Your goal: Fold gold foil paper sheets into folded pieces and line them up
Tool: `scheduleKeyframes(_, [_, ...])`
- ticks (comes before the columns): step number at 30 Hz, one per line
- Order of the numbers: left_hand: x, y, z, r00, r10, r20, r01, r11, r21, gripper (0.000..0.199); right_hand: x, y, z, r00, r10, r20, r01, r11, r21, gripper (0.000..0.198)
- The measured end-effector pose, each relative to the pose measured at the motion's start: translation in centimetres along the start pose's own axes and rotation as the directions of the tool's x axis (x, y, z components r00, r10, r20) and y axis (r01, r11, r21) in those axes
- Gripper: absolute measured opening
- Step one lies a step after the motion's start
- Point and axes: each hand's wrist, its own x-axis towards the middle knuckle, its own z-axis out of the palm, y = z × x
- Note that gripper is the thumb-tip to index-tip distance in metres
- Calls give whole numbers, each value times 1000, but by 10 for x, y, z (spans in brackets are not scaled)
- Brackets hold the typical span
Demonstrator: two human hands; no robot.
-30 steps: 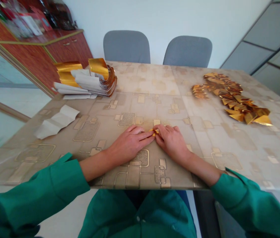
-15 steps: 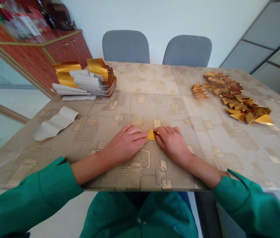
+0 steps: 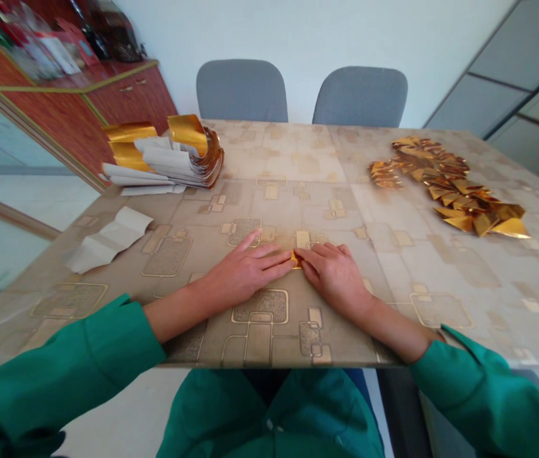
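I count two chairs [image 3: 241, 89] behind one table [image 3: 441, 267], two hands [image 3: 245, 272], one gold piece [image 3: 294, 258] between them, one paper stack [image 3: 169, 156], one white slip [image 3: 110, 238], one gold heap [image 3: 445, 184].

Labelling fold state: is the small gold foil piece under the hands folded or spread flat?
Folded, likely: only a small gold foil piece peeks out between the left hand and right hand, both pressing it onto the patterned table.

Bare table [image 3: 298, 159] lies between paper stack [image 3: 174, 159] and gold pile [image 3: 445, 184]
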Motion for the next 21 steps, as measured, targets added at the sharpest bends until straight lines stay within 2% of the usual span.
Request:
scheduleKeyframes(5, [-3,-2,2,1000,6,9,-5,999,-42,47,1,-6,0,999,45,-27,-46,999,-25,19])
scheduleKeyframes(11, [-11,-8,1,998,28,55,-23,996,-91,54,3,-2,-1,994,108,24,-109,992,56,13])
scheduleKeyframes(15, [-20,-14,1,996,27,88,-17,992,-122,49,-2,3,-3,997,70,26,-71,996,56,12])
scheduleKeyframes(21, [-30,-18,-1,997,49,60,-42,992,-120,45,-8,6,-5,1000,20,23,-19,1000,-13,12])
